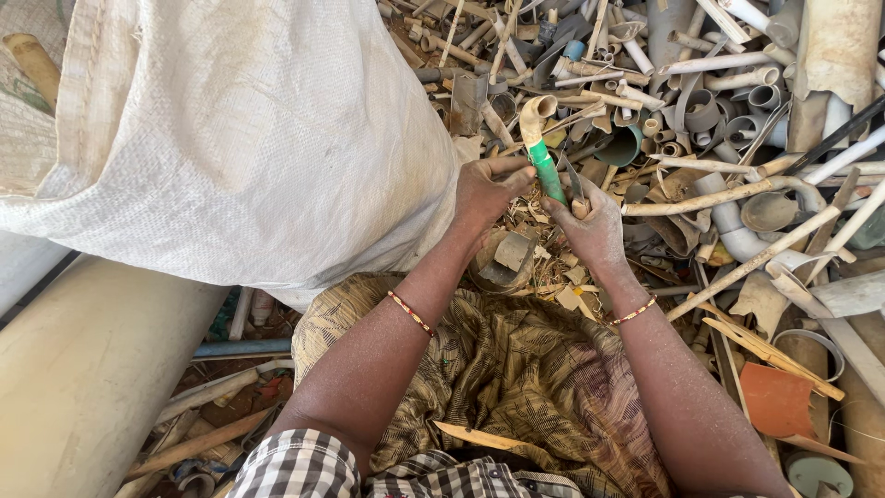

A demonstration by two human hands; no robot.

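My left hand (486, 191) and my right hand (591, 224) both grip a short pipe piece (542, 148), green along its lower part with a cream elbow fitting at its top. The piece stands nearly upright between the hands, over a heap of broken plastic pipe scraps (701, 101). My right hand also seems to hold a small dark tool against the green part; its shape is unclear. Both wrists wear thin bangles. My lap is covered by patterned brown cloth (498, 369).
A large white woven sack (230, 129) bulges at the left, right beside my left hand. A wide cream pipe (83, 369) lies at the lower left. A round cut pipe piece (502, 263) sits below the hands. An orange shard (776, 398) lies at the lower right.
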